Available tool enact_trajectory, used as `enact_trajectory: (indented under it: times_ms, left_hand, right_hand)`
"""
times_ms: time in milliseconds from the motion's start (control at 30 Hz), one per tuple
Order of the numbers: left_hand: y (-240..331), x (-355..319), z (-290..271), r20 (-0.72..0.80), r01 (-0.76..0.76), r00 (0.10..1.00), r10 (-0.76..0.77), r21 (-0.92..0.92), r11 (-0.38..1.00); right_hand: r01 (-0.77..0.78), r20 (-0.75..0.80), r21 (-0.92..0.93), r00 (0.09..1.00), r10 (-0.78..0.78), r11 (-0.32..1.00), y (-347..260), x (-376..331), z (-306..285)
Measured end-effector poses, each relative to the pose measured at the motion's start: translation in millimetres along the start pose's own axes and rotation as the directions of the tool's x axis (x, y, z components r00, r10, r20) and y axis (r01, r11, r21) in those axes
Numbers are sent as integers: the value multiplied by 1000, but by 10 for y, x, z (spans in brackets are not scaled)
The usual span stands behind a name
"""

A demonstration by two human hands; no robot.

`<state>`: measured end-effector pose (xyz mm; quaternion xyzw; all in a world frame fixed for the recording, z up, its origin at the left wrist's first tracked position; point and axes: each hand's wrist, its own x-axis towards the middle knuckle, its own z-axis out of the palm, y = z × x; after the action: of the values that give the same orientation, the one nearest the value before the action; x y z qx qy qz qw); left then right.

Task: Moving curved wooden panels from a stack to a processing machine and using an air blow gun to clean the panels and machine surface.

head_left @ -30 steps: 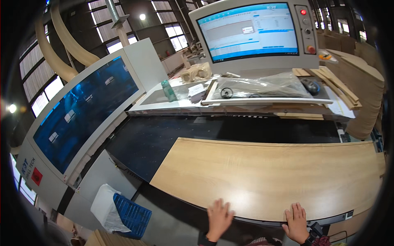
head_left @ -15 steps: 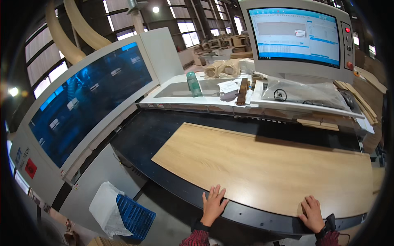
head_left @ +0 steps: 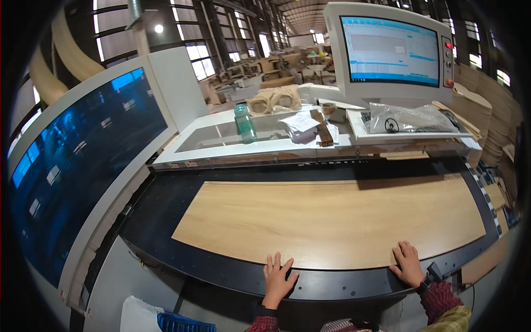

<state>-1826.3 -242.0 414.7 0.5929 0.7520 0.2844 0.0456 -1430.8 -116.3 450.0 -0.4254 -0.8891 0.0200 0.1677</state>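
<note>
A long light-brown wood-grain panel (head_left: 332, 221) lies flat on the black machine bed (head_left: 221, 268) in front of me. My left hand (head_left: 280, 280) has its fingers spread, with the fingertips at the panel's near edge, left of the middle. Farther right, my right hand (head_left: 408, 265) rests at the same near edge, fingers stretched out over the panel's surface. Neither hand is wrapped round anything. A dark band circles each wrist, and red-and-black sleeves cover both forearms.
A machine hood with a dark blue window (head_left: 88, 149) stands at left. Beyond the bed, a white ledge (head_left: 204, 149) carries a green bottle (head_left: 244, 124), papers (head_left: 301, 126) and a brown block (head_left: 321, 128). A monitor (head_left: 390, 52) rises at back right. A blue crate (head_left: 185, 322) sits below left.
The view has shifted and levelled, so the hood slides left and more of the bed's right end shows. Both hands remain at the panel's near edge, with fingers still extended.
</note>
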Motion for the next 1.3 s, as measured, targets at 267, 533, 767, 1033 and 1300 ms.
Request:
enact_trajectory:
  times_ms: [267,533,767,1033,1300]
  left_hand:
    - [-915,264,-518,-109,6,994,-7,-4,1000]
    - [-1577,656,-958,5,0,1000,0,98,995]
    - [-2215,1013,-1401,-63,9,998,-3,94,996]
    - [-2823,1491,-1461,194,-74,981,29,226,971]
    - [-3131,1474,-1620,231,-119,971,66,225,967]
  right_hand:
    - [104,-1,123,995,-104,987,-671,731,365]
    - [-45,-42,161,998,52,986,-1278,1255,617]
    - [246,-54,167,969,-240,955,-1744,1906,879]
    - [107,-46,50,993,-105,993,-2064,1855,826]
    - [-53,-102,62,993,59,997,-2257,1775,907]
